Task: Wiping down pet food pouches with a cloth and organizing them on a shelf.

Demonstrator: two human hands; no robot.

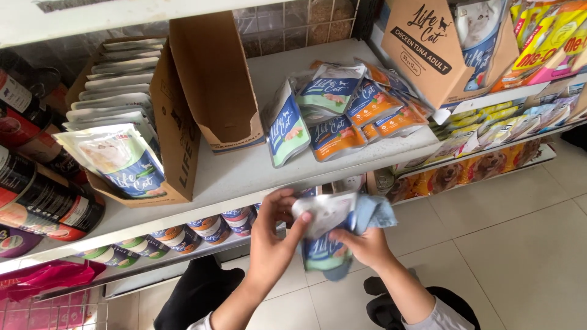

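Both hands are up in front of the shelf's front edge, working one pet-food pouch between them. The left hand has its fingers curled over the pouch's top left corner, thumb pressed against the pale face of the pack, so it is closed on it. The right hand grips from the other side, fingers wrapped round the lower right of the pouch and bunched with a light blue cloth that sticks out just above the knuckles. The pouch hangs in the air just below and in front of the shelf edge, touching nothing but hands and cloth.

Up on the shelf, a loose heap of pouches with green, blue and orange panels sprawls towards the right end, some leaning, some flat. Left of the heap stands an open cardboard display box, empty at its cut-out front. At the left end a second cardboard box holds a row of pouches standing on edge, the front one facing out. Dark cans lie stacked at the far left. On the lower shelf, small tins line the front edge. Pale floor tiles show below.
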